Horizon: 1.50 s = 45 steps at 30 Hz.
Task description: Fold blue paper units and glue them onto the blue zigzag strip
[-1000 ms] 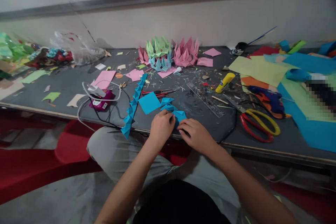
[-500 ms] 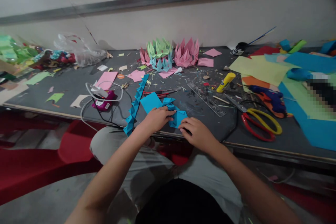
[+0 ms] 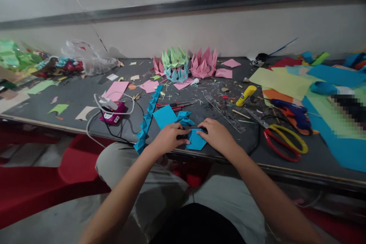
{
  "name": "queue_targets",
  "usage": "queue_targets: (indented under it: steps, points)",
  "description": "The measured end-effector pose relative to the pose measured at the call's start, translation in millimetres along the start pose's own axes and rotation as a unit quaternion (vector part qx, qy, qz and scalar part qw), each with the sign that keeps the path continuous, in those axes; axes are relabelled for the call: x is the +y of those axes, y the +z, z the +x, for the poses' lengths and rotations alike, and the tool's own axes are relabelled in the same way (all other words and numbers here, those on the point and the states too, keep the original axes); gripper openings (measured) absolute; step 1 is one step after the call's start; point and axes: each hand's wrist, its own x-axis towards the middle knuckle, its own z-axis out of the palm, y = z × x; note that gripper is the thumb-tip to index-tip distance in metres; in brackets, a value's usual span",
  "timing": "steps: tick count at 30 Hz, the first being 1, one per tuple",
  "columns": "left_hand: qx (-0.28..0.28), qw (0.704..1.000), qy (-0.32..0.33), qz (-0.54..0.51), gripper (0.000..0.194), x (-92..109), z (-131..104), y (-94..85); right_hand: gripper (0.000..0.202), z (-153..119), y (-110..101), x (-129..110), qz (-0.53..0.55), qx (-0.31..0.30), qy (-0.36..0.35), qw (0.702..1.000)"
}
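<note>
- Matte dark tabletop (image 3: pixel 73 93), strewn with scraps, meets a smooth pale wall (image 3: pixel 128 38) beyond the hands.
- Blue paper (image 3: pixel 197 141), thin and crisply creased, lies between the fingertips, close to the table's front edge.
- Left hand (image 3: pixel 168 137): thumb and fingers touch the paper's left side; whether pinching or pressing, I cannot tell.
- Right hand (image 3: pixel 216 134): fingertips meet its upper right; I cannot tell whether they pinch.
- Just ahead of the grip sit pointed folded pieces (image 3: pixel 185 117); left of them, a flat blue square (image 3: pixel 164 116).
- Farther left, a zigzag blue strip (image 3: pixel 147 120) slants to the table edge.
- Rightward, bare surface shows before the scissors (image 3: pixel 260 121); ahead of the right hand lies a transparent ruler (image 3: pixel 225 114).
</note>
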Motion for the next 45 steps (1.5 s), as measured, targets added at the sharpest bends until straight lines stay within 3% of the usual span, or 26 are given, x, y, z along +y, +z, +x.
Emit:
queue_targets:
  steps: [4, 7, 11, 15, 25, 34, 40, 42, 45]
  points:
    - [0.055, 0.998, -0.021, -0.018, 0.021, 0.4, -0.6, 8.6, 0.004, 0.4, -0.9, -5.8, -0.008, -0.023, -0.015, 1.0]
    - [0.081, 0.996, -0.04, -0.019, 0.016, 2.5, 0.9, 13.2, 0.011, -0.6, -0.7, -7.3, -0.025, -0.034, -0.059, 0.997]
    - [0.071, 0.997, -0.026, 0.009, 0.023, 3.8, 1.9, 13.9, 0.023, -3.0, -1.3, -8.6, -0.089, -0.057, -0.138, 0.985]
    - [0.04, 0.997, -0.007, 0.062, 0.023, 6.5, 1.0, 11.2, 0.026, -6.8, -4.2, -14.5, -0.159, -0.071, -0.169, 0.97]
    - [0.014, 0.99, -0.033, 0.136, 0.025, 14.1, 0.7, 5.1, 0.03, -20.4, -15.0, -31.1, -0.221, -0.08, -0.062, 0.97]
    - [-0.045, 0.986, -0.037, 0.156, 0.031, 20.7, 0.7, -5.9, 0.032, -35.4, -24.6, -19.2, -0.231, -0.096, -0.039, 0.967]
    - [-0.075, 0.992, -0.001, 0.106, 0.043, 10.0, 0.2, -12.6, 0.028, -34.7, -22.9, -10.7, -0.194, -0.09, -0.043, 0.976]
    - [-0.053, 0.997, 0.011, 0.055, 0.038, 6.4, -3.1, -11.3, 0.024, -33.4, -20.5, -9.8, -0.183, -0.081, -0.039, 0.979]
    - [0.041, 0.998, 0.032, -0.044, 0.024, 7.5, -10.6, -5.0, 0.022, -33.5, -16.1, -9.5, -0.172, -0.065, -0.039, 0.982]
